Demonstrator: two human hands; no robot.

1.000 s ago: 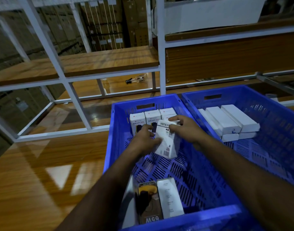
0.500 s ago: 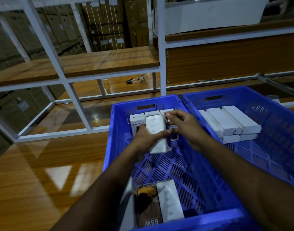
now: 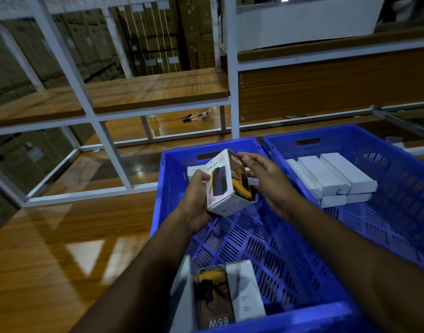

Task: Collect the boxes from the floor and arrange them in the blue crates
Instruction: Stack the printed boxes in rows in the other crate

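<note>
A white box (image 3: 226, 182) marked "HALLEY 20K" is tilted above the left blue crate (image 3: 266, 251). Long white boxes (image 3: 331, 176) lie stacked in the right blue crate (image 3: 398, 188).

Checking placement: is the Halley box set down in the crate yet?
No. The Halley box is tilted, held by the left hand above the crate floor.

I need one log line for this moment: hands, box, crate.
left hand: grips box | right hand: fingertips touch box top | box: tilted, over left crate | step: not yet placed
</note>
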